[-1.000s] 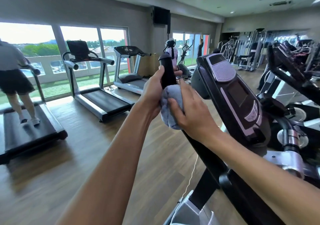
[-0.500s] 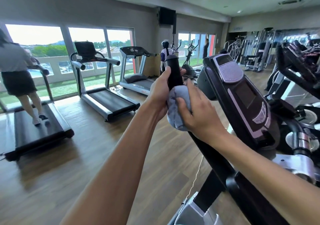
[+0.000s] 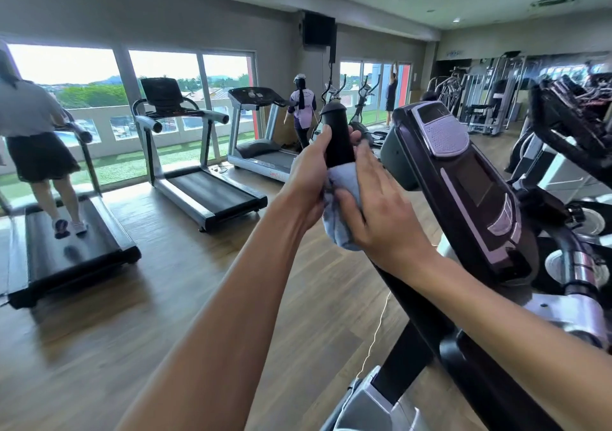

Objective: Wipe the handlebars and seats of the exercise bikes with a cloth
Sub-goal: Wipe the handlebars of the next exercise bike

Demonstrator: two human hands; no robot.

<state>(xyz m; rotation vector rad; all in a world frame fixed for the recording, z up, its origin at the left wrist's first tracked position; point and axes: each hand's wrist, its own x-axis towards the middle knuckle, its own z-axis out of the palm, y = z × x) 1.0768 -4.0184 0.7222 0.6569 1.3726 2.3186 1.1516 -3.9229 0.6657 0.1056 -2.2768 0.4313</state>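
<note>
left hand (image 3: 311, 179) grips the handlebar (image 3: 336, 135); right hand (image 3: 381, 212), fingers straight, presses the half-hidden cloth (image 3: 344, 182).

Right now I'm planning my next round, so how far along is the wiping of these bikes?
Nothing visibly finished. In hand: the left hand grips the black handlebar grip while the right hand presses the blue cloth around it. Left: no seat is in view, and the machines at right look untouched.
</note>
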